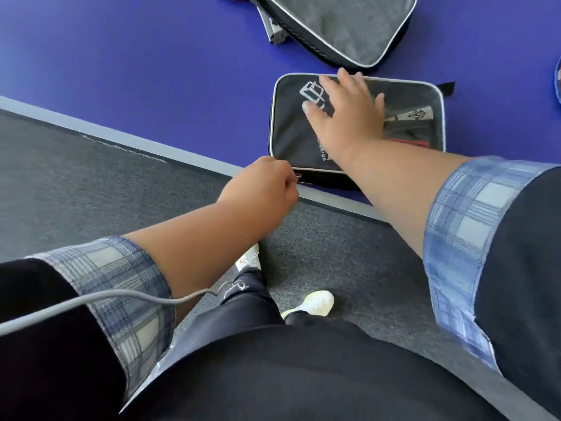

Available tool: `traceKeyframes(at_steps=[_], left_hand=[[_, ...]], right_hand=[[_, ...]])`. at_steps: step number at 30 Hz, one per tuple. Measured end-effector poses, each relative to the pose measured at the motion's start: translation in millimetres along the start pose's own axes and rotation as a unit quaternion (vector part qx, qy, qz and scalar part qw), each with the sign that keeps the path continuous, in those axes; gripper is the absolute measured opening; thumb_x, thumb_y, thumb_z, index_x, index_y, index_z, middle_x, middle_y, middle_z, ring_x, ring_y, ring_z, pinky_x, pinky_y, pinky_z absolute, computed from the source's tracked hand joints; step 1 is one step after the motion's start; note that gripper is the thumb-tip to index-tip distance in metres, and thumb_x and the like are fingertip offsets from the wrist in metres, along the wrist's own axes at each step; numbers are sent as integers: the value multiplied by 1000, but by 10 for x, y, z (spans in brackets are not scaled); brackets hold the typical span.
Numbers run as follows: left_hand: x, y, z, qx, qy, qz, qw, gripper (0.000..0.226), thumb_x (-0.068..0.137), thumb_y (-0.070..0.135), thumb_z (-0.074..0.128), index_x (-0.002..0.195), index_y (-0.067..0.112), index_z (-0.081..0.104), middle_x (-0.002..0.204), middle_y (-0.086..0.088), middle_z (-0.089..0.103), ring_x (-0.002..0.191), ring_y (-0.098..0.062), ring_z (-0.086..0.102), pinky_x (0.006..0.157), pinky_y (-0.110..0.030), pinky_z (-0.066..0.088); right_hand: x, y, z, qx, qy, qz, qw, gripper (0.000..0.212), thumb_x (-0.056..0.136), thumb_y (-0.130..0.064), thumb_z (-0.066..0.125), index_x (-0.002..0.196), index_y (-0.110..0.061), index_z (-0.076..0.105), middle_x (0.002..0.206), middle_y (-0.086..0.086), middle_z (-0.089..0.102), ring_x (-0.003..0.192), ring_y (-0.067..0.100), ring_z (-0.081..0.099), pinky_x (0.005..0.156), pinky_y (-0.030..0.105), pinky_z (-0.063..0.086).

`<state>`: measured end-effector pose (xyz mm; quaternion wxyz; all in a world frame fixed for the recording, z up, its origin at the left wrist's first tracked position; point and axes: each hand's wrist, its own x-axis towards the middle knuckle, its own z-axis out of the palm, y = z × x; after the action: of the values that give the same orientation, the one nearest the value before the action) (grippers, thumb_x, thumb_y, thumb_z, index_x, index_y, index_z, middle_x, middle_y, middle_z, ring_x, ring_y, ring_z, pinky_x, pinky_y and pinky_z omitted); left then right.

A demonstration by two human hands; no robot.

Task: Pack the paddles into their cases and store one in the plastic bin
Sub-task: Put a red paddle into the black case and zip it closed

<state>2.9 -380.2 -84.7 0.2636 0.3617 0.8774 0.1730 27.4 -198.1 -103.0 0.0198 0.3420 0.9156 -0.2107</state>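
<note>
A black rectangular paddle case (294,138) with grey piping and a white logo lies at the near edge of the blue table (151,71). My right hand (346,107) rests flat on top of it, fingers spread. My left hand (264,186) is closed on the small metal zipper pull (298,177) at the case's near left corner. A second case (343,25), grey and paddle-shaped with a black zipper, lies farther back on the table. No paddle is visible outside the cases.
The table's grey edge strip (121,136) runs diagonally across the view, with dark carpet (76,192) below it. A blue rim of some object (558,83) shows at the far right. My white shoes (315,303) are on the carpet, and a grey cable (91,302) crosses my left sleeve.
</note>
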Motion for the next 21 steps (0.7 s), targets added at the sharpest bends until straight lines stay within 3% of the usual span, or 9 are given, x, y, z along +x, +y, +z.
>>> traceKeyframes(at_steps=[3,5,7,8,10,12,14,17,21], left_hand=[[-21,128,1,-29,-6,-76,997,16,91,28,50,92,22,65,86,3,65,71,-20,62,67,-36,57],[-51,176,-22,-49,-16,-108,993,17,91,30,50,91,24,66,81,2,66,69,-21,64,67,-36,59],[-89,227,-50,-75,-24,-133,988,18,91,30,52,89,22,68,80,-2,69,70,-25,67,68,-38,60],[-102,254,-60,-79,-26,-139,987,19,91,29,54,88,19,69,80,-6,71,72,-29,68,70,-41,60],[-111,286,-76,-80,-29,-146,986,22,91,29,55,88,14,71,84,-12,73,77,-33,69,72,-45,60],[-117,296,-100,-76,-40,-150,985,20,92,29,54,90,18,72,85,-8,73,74,-30,68,72,-43,60],[-128,287,-119,-57,-59,-135,987,18,93,29,53,95,26,71,88,0,72,70,-21,65,69,-37,58],[-144,280,-169,-32,-104,-102,989,26,90,22,50,105,30,69,96,5,71,69,-18,64,65,-34,55],[16,273,-403,99,-91,-63,989,38,91,20,44,114,38,68,112,7,66,79,-15,61,65,-29,49]], right_hand=[[-296,51,-250,207,119,-47,970,46,95,-33,55,135,-12,57,139,6,54,132,19,47,109,21,26],[-660,49,-273,239,128,-35,962,24,94,-28,55,110,-15,68,102,-7,66,101,13,60,90,19,42],[-963,2,-132,280,2,70,957,25,93,-36,52,94,-18,69,89,-5,70,88,17,66,81,30,51],[-1083,-36,-52,299,-84,136,941,32,91,-42,50,94,-17,70,94,1,73,91,23,68,82,37,55],[-1206,-121,55,367,-238,272,857,40,92,-49,51,110,-17,68,111,7,70,96,27,69,80,41,59],[-1225,-186,86,461,-294,332,769,42,95,-51,53,121,-20,63,118,1,66,92,21,69,69,33,58],[-1166,-213,79,523,-286,335,730,37,99,-48,50,117,-20,66,110,-2,71,84,18,69,63,30,54],[-1063,-225,61,549,-272,332,717,23,101,-40,51,100,-23,66,84,-7,71,72,14,67,63,28,52],[-1035,-239,62,485,-275,309,770,24,103,-36,48,95,-18,62,78,-4,64,58,12,58,56,25,47]])
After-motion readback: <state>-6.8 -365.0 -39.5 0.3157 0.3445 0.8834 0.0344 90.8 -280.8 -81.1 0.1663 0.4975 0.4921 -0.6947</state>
